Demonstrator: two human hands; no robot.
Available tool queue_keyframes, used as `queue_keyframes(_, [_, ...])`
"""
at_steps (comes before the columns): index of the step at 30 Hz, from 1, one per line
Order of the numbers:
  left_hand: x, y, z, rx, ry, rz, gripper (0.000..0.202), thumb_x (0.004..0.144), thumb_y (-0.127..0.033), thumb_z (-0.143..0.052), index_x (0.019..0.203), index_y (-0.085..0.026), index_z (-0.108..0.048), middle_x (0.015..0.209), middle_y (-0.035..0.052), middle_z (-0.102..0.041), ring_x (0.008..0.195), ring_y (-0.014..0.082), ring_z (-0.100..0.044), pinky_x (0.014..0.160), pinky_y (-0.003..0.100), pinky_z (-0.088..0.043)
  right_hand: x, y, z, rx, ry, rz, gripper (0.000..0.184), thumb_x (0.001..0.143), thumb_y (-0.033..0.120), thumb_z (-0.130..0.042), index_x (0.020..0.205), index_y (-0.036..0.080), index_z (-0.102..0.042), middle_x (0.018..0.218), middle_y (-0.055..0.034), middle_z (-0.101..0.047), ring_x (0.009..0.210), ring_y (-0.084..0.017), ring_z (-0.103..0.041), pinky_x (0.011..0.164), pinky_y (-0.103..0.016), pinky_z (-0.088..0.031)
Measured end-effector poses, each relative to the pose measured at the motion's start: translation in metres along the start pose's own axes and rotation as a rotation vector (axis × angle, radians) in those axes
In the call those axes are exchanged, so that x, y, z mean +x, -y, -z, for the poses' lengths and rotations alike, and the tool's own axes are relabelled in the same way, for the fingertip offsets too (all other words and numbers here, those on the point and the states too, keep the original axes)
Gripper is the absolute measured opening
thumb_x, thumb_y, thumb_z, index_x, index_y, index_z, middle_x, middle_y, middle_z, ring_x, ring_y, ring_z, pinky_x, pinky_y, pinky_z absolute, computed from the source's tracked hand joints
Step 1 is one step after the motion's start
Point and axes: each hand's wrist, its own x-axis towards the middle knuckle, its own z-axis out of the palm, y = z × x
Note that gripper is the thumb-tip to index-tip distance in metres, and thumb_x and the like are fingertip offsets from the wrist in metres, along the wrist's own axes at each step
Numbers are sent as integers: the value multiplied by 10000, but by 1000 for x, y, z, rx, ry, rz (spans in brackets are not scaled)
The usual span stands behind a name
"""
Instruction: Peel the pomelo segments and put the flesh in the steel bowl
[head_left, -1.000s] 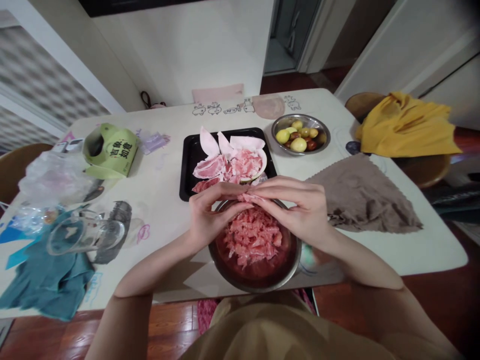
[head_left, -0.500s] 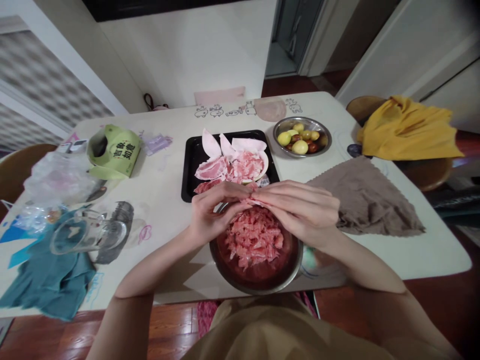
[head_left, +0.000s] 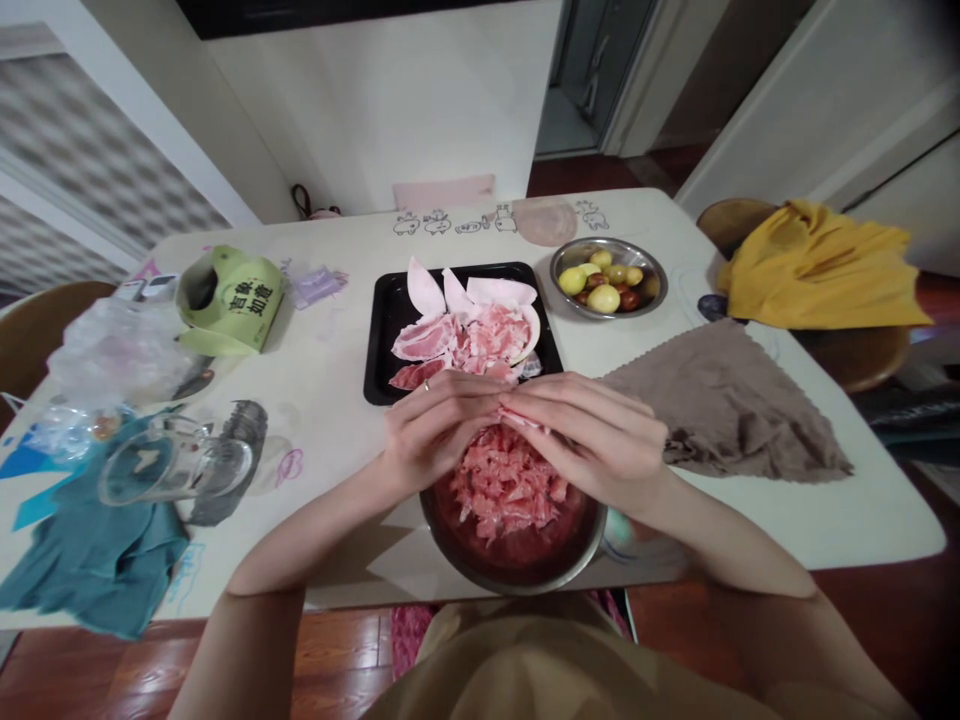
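Both hands meet above the far rim of a metal bowl (head_left: 517,580), which holds loose red pomelo flesh (head_left: 510,480). Between my fingertips is a small pomelo segment (head_left: 523,420) with pale membrane, mostly hidden. My left hand (head_left: 442,425), a ring on one finger, is closed on its left side. My right hand (head_left: 596,430) pinches it from the right with long fingers laid together. Just beyond, a black tray (head_left: 381,330) bears white pomelo rind (head_left: 501,291) and a heap of pinkish membranes (head_left: 491,335).
A steel bowl (head_left: 660,290) of small yellow and brown fruit stands back right, near a brown cloth (head_left: 727,400). On the left are a glass pitcher (head_left: 172,460), a teal cloth (head_left: 97,560), a green box (head_left: 251,300) and plastic bags (head_left: 120,350). Yellow fabric (head_left: 817,270) drapes over a chair.
My fingers have shifted slightly lower and drawn closer together over the pomelo segment, covering more of it. The view has tilted a little; the bowl and tray stay put.
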Motion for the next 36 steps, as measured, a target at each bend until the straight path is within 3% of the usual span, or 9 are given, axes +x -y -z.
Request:
queue_keyframes(7, [1, -4, -1, -23, -10, 16, 356, 878, -63, -738, 1210, -191, -711, 1105, 77, -803, 1049, 218, -777, 882, 372, -670, -7, 3, 3, -121, 17, 93, 305, 883, 82, -702, 1184, 127, -722, 1022, -110, -800, 991, -227, -772, 897, -342, -674])
queue_keyframes(11, [1, -6, 2, -65, 15, 8, 431, 850, -89, -783, 1263, -179, -697, 1136, 102, -798, 1078, 247, -774, 911, 409, -676, -9, 6, 5, -186, 4, 152, 307, 899, 126, -717, 1203, 171, -716, 1096, -87, -803, 1059, -222, -766, 952, -326, -664])
queue_keyframes(16, [-9, -5, 1, -68, -28, -6, 437, 850, -33, -758, 1258, -182, -712, 1172, 95, -790, 1122, 256, -762, 919, 422, -689, -7, 10, 8, -134, 27, 92, 318, 898, 106, -706, 1207, 180, -720, 1096, -86, -805, 1060, -223, -771, 932, -320, -673])
queue_keyframes(22, [-8, -8, 3, -39, 19, -43, 508, 844, -50, -774, 1325, -178, -672, 1218, 109, -773, 1123, 253, -762, 903, 408, -699, -6, 8, 2, -12, -79, 49, 335, 870, 79, -709, 1191, 169, -740, 974, -77, -817, 931, -214, -793, 837, -320, -687])
queue_keyframes(27, [-8, -8, 3, -35, 7, -29, 482, 867, -78, -763, 1324, -201, -672, 1222, 100, -773, 1122, 253, -763, 887, 407, -704, -6, 10, -2, 34, -133, -91, 357, 873, 89, -712, 1189, 252, -747, 967, -37, -820, 861, -191, -790, 790, -315, -684])
queue_keyframes(30, [-9, -6, -1, -67, -31, 9, 477, 849, -69, -780, 1294, -210, -685, 1175, 83, -788, 1104, 244, -770, 900, 413, -699, -7, 10, -1, 13, -128, -131, 339, 882, 90, -713, 1164, 274, -753, 970, -25, -822, 850, -179, -790, 820, -316, -683])
queue_keyframes(36, [-7, -5, -6, -64, -67, 68, 495, 793, -113, -848, 1260, -184, -698, 1185, 101, -785, 1108, 247, -767, 959, 414, -674, -5, 7, -3, 60, -139, -77, 338, 870, 59, -718, 1156, 236, -747, 965, -40, -824, 899, -183, -793, 901, -343, -671])
